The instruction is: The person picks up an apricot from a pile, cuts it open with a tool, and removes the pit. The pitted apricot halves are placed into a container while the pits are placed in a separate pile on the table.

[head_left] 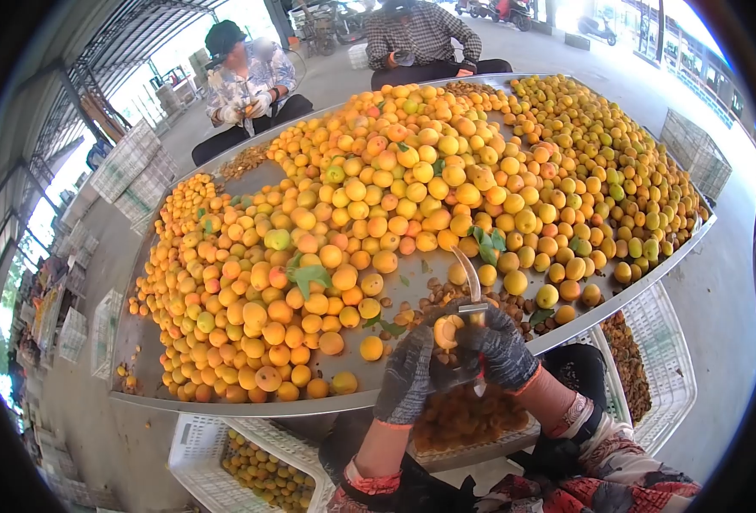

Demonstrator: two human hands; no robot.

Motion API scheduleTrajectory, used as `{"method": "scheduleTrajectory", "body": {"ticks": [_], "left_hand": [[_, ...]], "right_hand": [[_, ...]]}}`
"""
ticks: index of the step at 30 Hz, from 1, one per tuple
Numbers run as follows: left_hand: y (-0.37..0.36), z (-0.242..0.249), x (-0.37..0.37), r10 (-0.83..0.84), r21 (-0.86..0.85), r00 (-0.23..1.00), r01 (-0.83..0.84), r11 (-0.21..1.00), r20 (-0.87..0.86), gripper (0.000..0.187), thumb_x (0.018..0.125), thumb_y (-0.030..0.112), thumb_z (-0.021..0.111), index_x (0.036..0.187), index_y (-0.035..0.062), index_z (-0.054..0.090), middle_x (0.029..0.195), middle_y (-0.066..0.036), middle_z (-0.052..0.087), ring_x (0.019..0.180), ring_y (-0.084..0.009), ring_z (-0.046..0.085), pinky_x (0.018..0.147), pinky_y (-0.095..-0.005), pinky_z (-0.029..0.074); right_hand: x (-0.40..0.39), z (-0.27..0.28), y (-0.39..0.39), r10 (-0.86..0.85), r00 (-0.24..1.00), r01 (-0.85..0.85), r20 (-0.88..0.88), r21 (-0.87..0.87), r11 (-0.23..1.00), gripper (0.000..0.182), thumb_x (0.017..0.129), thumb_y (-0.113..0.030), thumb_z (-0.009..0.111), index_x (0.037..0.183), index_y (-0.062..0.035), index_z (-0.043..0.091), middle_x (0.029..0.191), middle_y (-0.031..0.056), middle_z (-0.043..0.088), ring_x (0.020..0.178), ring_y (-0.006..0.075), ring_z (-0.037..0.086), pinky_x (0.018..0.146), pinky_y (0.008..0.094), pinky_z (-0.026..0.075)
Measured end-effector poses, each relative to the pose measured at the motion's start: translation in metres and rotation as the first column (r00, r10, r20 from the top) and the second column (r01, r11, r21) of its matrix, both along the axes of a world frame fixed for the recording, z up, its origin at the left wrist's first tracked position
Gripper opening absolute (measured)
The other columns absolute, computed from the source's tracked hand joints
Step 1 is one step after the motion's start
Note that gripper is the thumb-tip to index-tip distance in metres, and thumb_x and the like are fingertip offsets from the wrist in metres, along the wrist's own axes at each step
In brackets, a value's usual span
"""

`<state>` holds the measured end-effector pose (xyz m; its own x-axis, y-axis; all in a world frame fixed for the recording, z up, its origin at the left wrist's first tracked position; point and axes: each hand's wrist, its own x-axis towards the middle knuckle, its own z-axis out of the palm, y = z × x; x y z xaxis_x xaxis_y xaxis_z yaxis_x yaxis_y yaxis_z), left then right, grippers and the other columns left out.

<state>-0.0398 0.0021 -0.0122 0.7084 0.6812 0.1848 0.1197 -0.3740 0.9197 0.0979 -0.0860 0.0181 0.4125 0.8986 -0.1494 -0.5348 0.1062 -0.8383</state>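
Note:
Both of my hands wear grey knit gloves with orange cuffs, at the tray's near edge. My left hand (405, 378) is closed on an apricot (447, 332) that looks cut open, its paler orange inside showing. Beside it, my right hand (504, 349) grips a knife, whose curved blade (466, 269) points up and away over the tray. The fingers partly hide the fruit and the knife's handle. Below the right hand shows a small shiny metal piece (479, 382). Whole apricots (395, 184) lie heaped across the metal tray (250, 410).
Loose pits (416, 312) and leaves (309, 275) lie near my hands. Under the tray edge stand a white crate (198, 449) of apricots, a container of orange pieces (472, 419) and another crate (668, 359) with pits. Two people (245, 85) (420, 43) sit across the tray.

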Motion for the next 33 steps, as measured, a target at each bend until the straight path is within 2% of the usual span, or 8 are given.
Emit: {"method": "scheduleTrajectory", "body": {"ticks": [7, 9, 12, 16, 19, 21, 31, 33], "left_hand": [[-0.004, -0.027, 0.01, 0.113, -0.137, 0.984, -0.094, 0.986, 0.139, 0.034, 0.091, 0.022, 0.046, 0.115, -0.0016, 0.051, 0.112, -0.021, 0.052, 0.102, -0.03, 0.052, 0.087, -0.0353, 0.041], [0.0, -0.029, 0.007, 0.101, 0.526, 0.995, -0.085, 0.846, -0.001, 0.033, 0.091, 0.018, 0.043, 0.117, -0.0006, 0.049, 0.112, -0.021, 0.052, 0.103, -0.0311, 0.051, 0.089, -0.0358, 0.04], [-0.004, -0.028, 0.006, 0.072, 0.269, 0.997, -0.068, 0.961, -0.003, 0.033, 0.091, 0.012, 0.04, 0.121, 0.0008, 0.046, 0.113, -0.022, 0.051, 0.102, -0.0327, 0.05, 0.089, -0.0366, 0.04], [-0.002, -0.021, 0.005, 0.094, 0.322, 0.994, -0.07, 0.944, -0.061, 0.032, 0.091, 0.009, 0.039, 0.122, 0.0011, 0.046, 0.111, -0.022, 0.053, 0.1, -0.034, 0.052, 0.087, -0.0382, 0.041], [0.0, -0.017, 0.008, 0.09, 0.492, 0.995, -0.06, 0.869, -0.038, 0.038, 0.084, 0.011, 0.052, 0.119, -0.0006, 0.047, 0.104, -0.019, 0.057, 0.092, -0.0302, 0.056, 0.081, -0.0346, 0.044], [-0.004, -0.01, 0.014, 0.14, -0.446, 0.986, -0.085, 0.891, 0.093, 0.031, 0.089, 0.02, 0.049, 0.111, -0.0001, 0.055, 0.092, -0.011, 0.06, 0.085, -0.0185, 0.057, 0.073, -0.0282, 0.045], [-0.008, 0.006, 0.018, 0.164, -0.438, 0.954, -0.039, 0.898, 0.251, 0.035, 0.089, 0.023, 0.051, 0.112, -0.0034, 0.052, 0.103, -0.009, 0.057, 0.097, -0.0175, 0.055, 0.082, -0.0303, 0.044], [-0.008, 0.009, 0.021, 0.418, -0.918, 0.84, 0.21, 0.336, 0.345, 0.037, 0.088, 0.021, 0.053, 0.116, -0.0036, 0.047, 0.103, -0.009, 0.056, 0.096, -0.0182, 0.055, 0.082, -0.0332, 0.045]], "right_hand": [[-0.006, 0.002, 0.005, 0.005, 0.971, 0.016, 0.24, -0.086, 0.996, 0.029, 0.08, -0.014, 0.061, 0.107, -0.0059, 0.053, 0.069, 0.0016, 0.057, 0.053, 0.0077, 0.052, 0.045, 0.0191, 0.04], [-0.003, -0.008, 0.007, -0.064, 0.915, 0.045, 0.397, 0.057, 0.997, 0.034, 0.079, -0.016, 0.065, 0.109, -0.0045, 0.053, 0.085, 0.005, 0.059, 0.071, 0.0107, 0.056, 0.06, 0.0233, 0.046], [0.003, -0.007, 0.01, -0.032, 0.742, 0.004, 0.67, 0.043, 0.999, 0.041, 0.077, -0.017, 0.068, 0.113, -0.0032, 0.052, 0.1, 0.0081, 0.058, 0.087, 0.0163, 0.055, 0.076, 0.0304, 0.046], [0.01, -0.005, 0.011, 0.147, 0.834, -0.087, 0.532, -0.136, 0.987, 0.044, 0.075, -0.016, 0.069, 0.112, -0.0028, 0.052, 0.102, 0.012, 0.057, 0.089, 0.0234, 0.056, 0.078, 0.0348, 0.045], [0.016, -0.024, 0.014, -0.019, 0.452, -0.028, 0.892, 0.035, 0.999, 0.04, 0.076, -0.012, 0.067, 0.112, -0.0028, 0.052, 0.098, 0.0069, 0.06, 0.089, 0.0179, 0.057, 0.074, 0.0312, 0.047], [0.013, -0.01, 0.014, 0.047, 0.326, -0.02, 0.944, -0.042, 0.999, 0.04, 0.076, -0.016, 0.067, 0.11, -0.0017, 0.053, 0.099, 0.0103, 0.06, 0.09, 0.0203, 0.058, 0.075, 0.0328, 0.046], [0.008, -0.021, 0.018, -0.06, 0.719, 0.027, 0.693, 0.058, 0.998, 0.037, 0.081, -0.019, 0.063, 0.11, 0.0002, 0.052, 0.103, 0.0155, 0.057, 0.091, 0.0254, 0.057, 0.075, 0.0336, 0.046], [0.007, -0.011, 0.015, -0.189, 0.962, 0.162, 0.198, 0.142, 0.976, 0.034, 0.083, -0.018, 0.061, 0.111, -0.0011, 0.051, 0.102, 0.01, 0.058, 0.089, 0.0183, 0.057, 0.073, 0.028, 0.047]]}}
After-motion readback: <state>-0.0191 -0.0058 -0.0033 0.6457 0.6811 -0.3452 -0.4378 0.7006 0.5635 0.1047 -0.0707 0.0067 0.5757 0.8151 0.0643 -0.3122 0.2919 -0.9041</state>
